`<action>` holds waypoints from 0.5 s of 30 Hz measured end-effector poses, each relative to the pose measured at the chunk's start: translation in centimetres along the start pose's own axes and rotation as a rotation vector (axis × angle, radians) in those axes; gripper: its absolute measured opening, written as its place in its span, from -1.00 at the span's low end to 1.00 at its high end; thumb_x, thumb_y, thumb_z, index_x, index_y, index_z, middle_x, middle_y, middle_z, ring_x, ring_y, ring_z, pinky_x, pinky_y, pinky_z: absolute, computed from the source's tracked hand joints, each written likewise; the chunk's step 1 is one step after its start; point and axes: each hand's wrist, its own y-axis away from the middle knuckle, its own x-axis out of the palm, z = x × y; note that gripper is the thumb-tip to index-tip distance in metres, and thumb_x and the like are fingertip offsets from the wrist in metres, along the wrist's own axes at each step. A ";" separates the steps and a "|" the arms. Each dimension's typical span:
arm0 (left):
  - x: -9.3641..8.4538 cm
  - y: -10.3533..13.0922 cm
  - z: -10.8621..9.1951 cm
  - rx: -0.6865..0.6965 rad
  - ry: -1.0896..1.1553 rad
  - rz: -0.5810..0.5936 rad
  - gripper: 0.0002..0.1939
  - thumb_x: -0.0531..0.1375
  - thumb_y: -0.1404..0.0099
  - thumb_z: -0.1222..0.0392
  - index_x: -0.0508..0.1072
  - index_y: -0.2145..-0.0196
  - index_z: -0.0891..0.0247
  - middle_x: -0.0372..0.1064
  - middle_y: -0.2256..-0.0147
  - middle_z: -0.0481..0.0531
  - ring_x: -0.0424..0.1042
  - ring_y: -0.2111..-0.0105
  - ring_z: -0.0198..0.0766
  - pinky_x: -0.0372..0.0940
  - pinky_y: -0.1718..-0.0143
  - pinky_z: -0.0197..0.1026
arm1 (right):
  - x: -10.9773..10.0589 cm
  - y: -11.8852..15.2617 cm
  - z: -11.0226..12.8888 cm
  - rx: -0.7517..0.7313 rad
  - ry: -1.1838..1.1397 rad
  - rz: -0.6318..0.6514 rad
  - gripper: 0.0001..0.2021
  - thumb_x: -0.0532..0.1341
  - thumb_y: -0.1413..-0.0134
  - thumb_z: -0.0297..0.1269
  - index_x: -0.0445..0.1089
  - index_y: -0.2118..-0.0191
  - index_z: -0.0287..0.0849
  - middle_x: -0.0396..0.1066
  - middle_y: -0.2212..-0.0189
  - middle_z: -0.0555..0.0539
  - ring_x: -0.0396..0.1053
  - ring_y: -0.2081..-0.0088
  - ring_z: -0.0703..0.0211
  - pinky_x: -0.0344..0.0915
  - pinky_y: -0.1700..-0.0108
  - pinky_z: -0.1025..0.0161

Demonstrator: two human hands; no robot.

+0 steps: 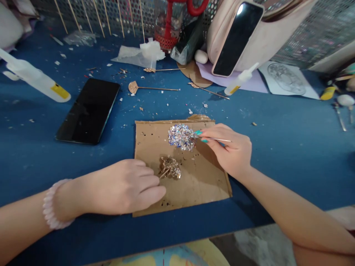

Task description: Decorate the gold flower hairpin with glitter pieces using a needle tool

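Observation:
On a piece of brown cardboard (202,181) lies a heap of small glittering rhinestones (181,136) in silver, blue and pink. My right hand (231,147), with green nails, pinches a thin stick-like tool (219,139) at the heap's right edge; its tip is hard to make out. Lower on the cardboard, my left hand (135,188) has its fingers closed on the stem of a gold hairpin (170,167). The ornate head of that hairpin points away to the right, with some sparkling stones on it.
A black phone (90,111) lies left, beside a large glue bottle (39,77). Similar gold hairpins (155,88) lie behind the cardboard among scraps. Another phone (238,38) leans on a pink bag (266,40) near a small glue bottle (241,79). Thin sticks (120,18) stand at the back.

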 end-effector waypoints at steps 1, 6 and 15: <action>0.0 0.0 0.0 -0.001 0.002 0.001 -0.74 0.01 -0.50 0.38 0.38 0.34 0.24 0.21 0.53 -0.08 0.14 0.53 -0.24 -0.01 0.49 -0.11 | 0.1 -0.1 0.0 0.006 0.000 -0.003 -0.80 0.30 -0.26 -0.50 0.62 0.21 -0.04 0.68 0.31 0.00 0.62 0.25 0.15 0.56 0.15 0.16; -0.1 -0.1 0.0 -0.006 0.007 0.008 -0.74 0.02 -0.49 0.38 0.39 0.35 0.24 0.22 0.53 -0.08 0.13 0.53 -0.24 -0.03 0.48 -0.11 | 0.3 -0.3 -0.2 0.033 0.007 -0.001 -0.80 0.29 -0.26 -0.48 0.63 0.22 -0.02 0.68 0.32 0.02 0.63 0.26 0.14 0.57 0.17 0.15; -0.1 -0.1 0.0 -0.009 0.007 0.004 -0.76 0.04 -0.47 0.39 0.38 0.36 0.23 0.20 0.54 -0.08 0.13 0.54 -0.24 -0.04 0.49 -0.10 | 0.1 -0.2 0.0 0.085 0.039 0.021 -0.80 0.27 -0.29 -0.44 0.63 0.26 -0.03 0.68 0.34 0.02 0.64 0.26 0.15 0.58 0.16 0.16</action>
